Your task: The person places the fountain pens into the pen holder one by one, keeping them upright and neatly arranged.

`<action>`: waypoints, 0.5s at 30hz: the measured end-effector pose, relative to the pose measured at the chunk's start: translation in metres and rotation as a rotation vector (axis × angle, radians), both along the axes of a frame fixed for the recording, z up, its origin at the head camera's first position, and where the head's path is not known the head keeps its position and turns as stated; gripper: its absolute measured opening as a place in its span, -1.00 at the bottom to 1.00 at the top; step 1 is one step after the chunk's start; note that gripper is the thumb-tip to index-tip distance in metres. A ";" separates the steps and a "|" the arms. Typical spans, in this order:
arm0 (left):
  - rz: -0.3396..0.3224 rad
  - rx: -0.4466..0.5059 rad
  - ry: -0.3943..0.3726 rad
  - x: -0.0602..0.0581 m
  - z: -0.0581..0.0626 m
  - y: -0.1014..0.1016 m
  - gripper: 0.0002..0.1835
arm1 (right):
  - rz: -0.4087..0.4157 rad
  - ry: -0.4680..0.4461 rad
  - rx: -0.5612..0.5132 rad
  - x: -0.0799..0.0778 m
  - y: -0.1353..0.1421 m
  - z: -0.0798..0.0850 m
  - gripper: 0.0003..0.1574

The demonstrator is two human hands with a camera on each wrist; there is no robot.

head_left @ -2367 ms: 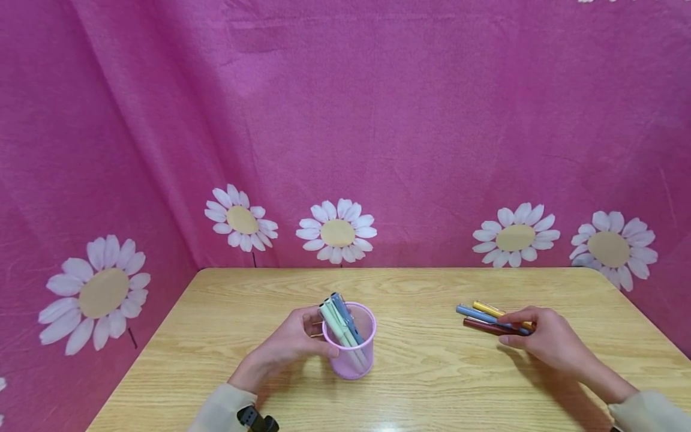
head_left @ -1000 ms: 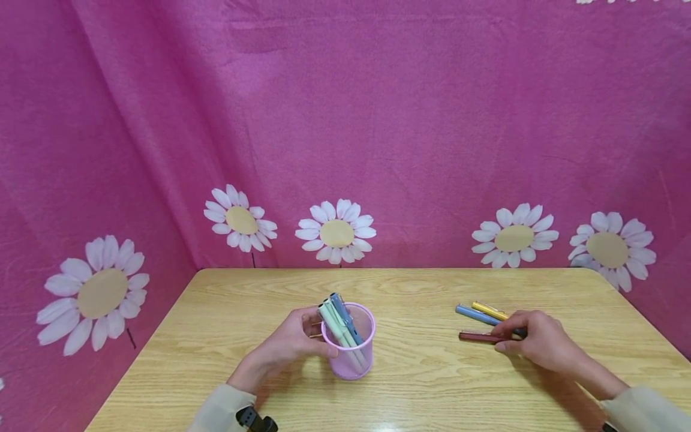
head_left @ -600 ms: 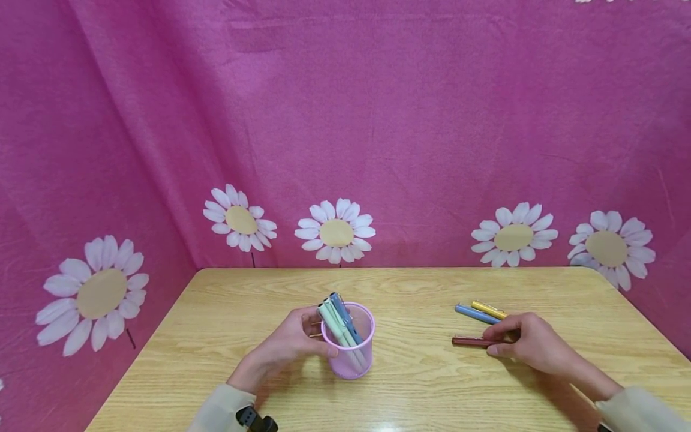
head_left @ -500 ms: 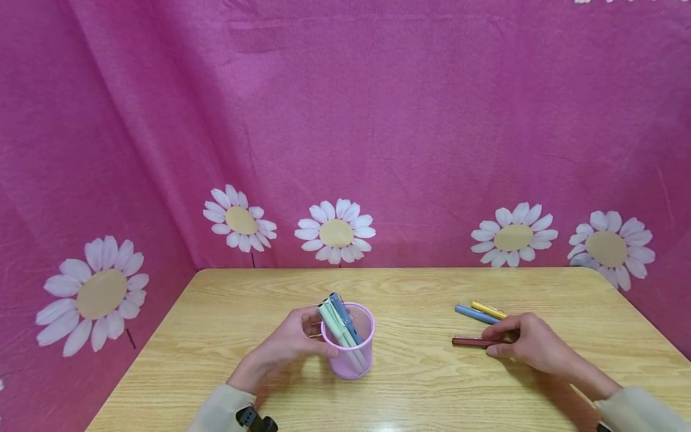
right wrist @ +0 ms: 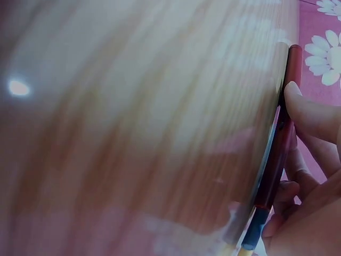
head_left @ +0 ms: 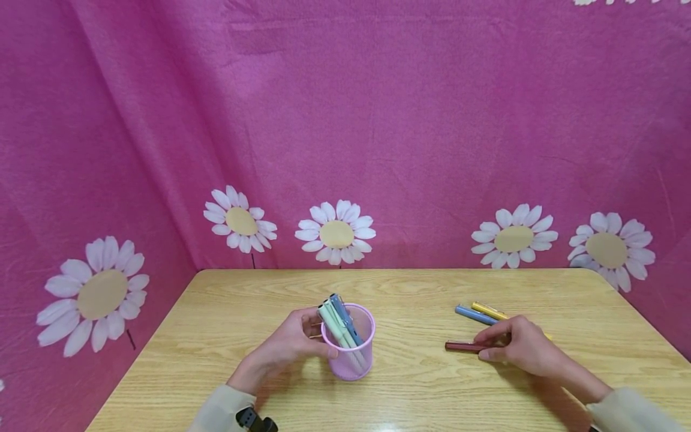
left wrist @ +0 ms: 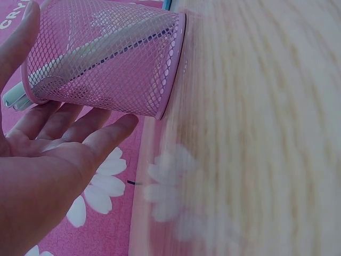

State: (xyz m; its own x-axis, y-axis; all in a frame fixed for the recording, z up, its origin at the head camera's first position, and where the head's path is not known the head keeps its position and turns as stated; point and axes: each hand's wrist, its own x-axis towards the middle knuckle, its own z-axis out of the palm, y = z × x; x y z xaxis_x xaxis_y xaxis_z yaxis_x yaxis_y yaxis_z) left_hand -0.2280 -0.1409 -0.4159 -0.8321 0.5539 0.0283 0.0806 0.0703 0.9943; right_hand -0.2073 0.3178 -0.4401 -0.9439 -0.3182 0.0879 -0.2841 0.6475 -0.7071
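My left hand point(head_left: 294, 337) holds a pink mesh pen cup point(head_left: 353, 367) upright on the table, thumb on the near side and fingers behind it. Two pale green pens point(head_left: 336, 327) and a grey-blue pen point(head_left: 347, 321) lean inside the cup towards that hand. In the left wrist view the fingers curve along the mesh cup point(left wrist: 125, 69). To the right, my right hand point(head_left: 526, 349) pinches a dark red pen point(head_left: 459, 347) between thumb and fingers, low over the table. The right wrist view shows the thumb on the red pen point(right wrist: 275, 160), its far part dark.
Behind the right hand lie a blue pen point(head_left: 475, 314) and a yellow pen point(head_left: 488, 310), partly covered by that hand. A wooden table point(head_left: 410, 288) ends at a pink cloth point(head_left: 421, 120) printed with white daisies, at the back and left.
My right hand has drawn the dark red pen away from the blue and yellow pens, leftwards and towards the near edge. The left hand and cup stay in place.
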 end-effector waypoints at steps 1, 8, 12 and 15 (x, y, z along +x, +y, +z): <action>-0.001 0.002 0.000 0.000 0.000 0.000 -0.30 | 0.001 -0.007 -0.005 0.000 -0.001 0.000 -0.74; -0.009 0.015 0.009 -0.002 -0.001 -0.001 -0.30 | 0.009 -0.032 -0.016 0.001 -0.009 0.002 -0.72; -0.006 0.002 -0.001 -0.002 -0.002 -0.001 -0.30 | 0.010 -0.035 -0.020 0.001 -0.010 0.003 -0.71; 0.000 -0.006 -0.010 -0.002 -0.001 -0.001 -0.30 | 0.014 -0.029 -0.017 0.001 -0.010 0.003 -0.71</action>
